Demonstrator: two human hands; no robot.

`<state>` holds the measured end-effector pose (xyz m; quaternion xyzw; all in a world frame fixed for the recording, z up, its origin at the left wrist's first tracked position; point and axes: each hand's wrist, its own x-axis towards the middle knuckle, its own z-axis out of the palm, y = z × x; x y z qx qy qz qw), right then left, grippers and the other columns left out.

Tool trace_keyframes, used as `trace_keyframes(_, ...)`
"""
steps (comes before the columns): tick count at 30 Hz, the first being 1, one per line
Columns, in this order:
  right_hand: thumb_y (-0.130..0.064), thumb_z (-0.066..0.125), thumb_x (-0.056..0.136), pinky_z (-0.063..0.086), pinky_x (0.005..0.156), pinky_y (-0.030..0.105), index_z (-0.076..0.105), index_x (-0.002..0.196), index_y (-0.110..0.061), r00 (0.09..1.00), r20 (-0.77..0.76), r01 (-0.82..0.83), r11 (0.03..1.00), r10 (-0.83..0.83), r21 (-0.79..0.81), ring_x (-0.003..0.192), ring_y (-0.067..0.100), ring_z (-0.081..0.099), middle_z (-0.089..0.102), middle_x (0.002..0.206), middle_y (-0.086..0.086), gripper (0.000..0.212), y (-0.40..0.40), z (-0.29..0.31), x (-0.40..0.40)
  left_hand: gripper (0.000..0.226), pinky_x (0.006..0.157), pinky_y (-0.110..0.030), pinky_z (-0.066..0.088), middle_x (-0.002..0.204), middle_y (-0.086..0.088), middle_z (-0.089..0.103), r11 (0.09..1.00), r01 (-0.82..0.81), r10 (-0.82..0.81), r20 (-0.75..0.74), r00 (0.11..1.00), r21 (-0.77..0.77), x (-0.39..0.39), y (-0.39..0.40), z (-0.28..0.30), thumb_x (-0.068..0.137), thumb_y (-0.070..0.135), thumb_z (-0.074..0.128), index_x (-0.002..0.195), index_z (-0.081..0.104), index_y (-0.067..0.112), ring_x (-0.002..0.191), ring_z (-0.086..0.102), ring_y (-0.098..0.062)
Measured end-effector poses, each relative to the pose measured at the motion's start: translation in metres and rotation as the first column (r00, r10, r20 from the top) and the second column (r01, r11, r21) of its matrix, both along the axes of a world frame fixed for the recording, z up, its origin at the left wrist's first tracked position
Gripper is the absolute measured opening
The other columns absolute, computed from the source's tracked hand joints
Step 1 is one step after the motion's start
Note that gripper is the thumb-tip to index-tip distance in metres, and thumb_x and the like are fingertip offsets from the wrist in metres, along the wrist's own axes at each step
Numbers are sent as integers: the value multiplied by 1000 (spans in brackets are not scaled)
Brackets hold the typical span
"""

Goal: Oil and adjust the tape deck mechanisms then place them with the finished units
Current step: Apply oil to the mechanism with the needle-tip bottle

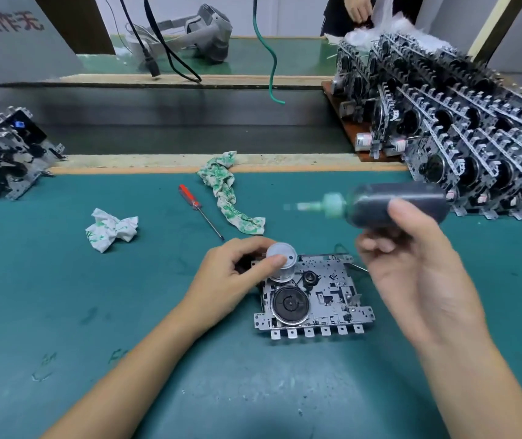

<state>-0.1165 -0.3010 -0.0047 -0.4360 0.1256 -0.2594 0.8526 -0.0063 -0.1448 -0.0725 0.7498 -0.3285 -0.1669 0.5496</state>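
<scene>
left hand point(232, 274) grip closed on motor can point(282, 261) of tape deck mechanism point(313, 296) | right hand point(411, 267) grip held oil bottle point(392, 204), nozzle pointed left, blurred

Mechanism point(313, 296) centre on mat point(63, 296); screwdriver point(199, 210) behind; stacked units point(475, 137) right.

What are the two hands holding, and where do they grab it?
Right hand grips the dark oil bottle around its body. Left hand pinches the silver round motor on the metal tape deck mechanism.

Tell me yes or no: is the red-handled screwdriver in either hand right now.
No. The screwdriver lies on the green mat; the right hand holds the oil bottle.
</scene>
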Motion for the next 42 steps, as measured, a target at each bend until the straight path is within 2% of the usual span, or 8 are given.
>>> trace_keyframes(2,-25,62,75,39,45,14,73,65,-22,997,60,45,991,-53,129,47,2,35,61,70,-6,15,9,2,-1,27,76,-28,47,88,11,70,1000,-14,14,-6,1000,-8,0,0,-1,76,56,57,86,70,35,83,61,-9)
trace_keyframes(6,-47,57,78,29,35,11,53,73,-23,988,-11,152,977,-152,150,45,5,34,46,58,-7,25,25,-4,-2,29,78,-27,47,89,15,69,1000,-16,16,-20,1000,-4,0,-1,-1,77,54,56,89,69,31,85,61,-6)
trace_keyframes(11,-45,75,61,31,35,12,63,66,-33,987,-79,117,967,-138,-228,40,5,44,53,55,-11,18,50,-23,-5,32,87,-42,48,93,11,71,999,-1,1,-2,1000,34,-1,0,-1,82,55,51,95,70,32,92,62,-15)
trace_keyframes(15,-50,65,62,47,51,28,63,68,-40,945,-161,179,861,-285,-476,54,4,55,59,59,-12,11,61,-41,-5,31,90,-49,46,96,3,72,1000,-4,5,-25,1000,13,-1,-1,0,81,54,52,95,71,34,98,62,-24)
trace_keyframes(20,-60,63,63,52,59,52,58,68,-35,904,-273,147,839,-329,-524,61,16,57,58,61,-7,25,59,-47,-1,35,91,-46,45,97,4,72,1000,-3,4,-20,1000,24,-1,-1,2,80,55,51,97,72,33,99,62,-20)
trace_keyframes(27,-56,65,64,51,58,53,56,77,-21,925,-251,115,839,-286,-532,62,18,57,58,62,4,39,61,-52,1,39,91,-47,45,98,2,72,1000,7,-7,-29,1000,13,-1,-1,3,81,53,52,100,73,26,99,63,-22)
trace_keyframes(35,-54,67,66,53,63,56,62,73,-31,944,-200,124,841,-264,-527,64,19,61,63,65,-4,25,60,-53,2,40,90,-46,46,95,0,72,1000,5,-5,-18,1000,3,-1,-1,3,80,53,51,100,73,25,96,63,-21)
trace_keyframes(42,-73,68,61,53,62,55,60,74,-27,957,-143,141,839,-251,-525,65,34,58,60,67,4,48,60,-55,1,41,91,-47,45,96,-3,72,1000,20,-21,-22,1000,-16,-1,-1,2,82,53,51,101,73,24,98,62,-24)
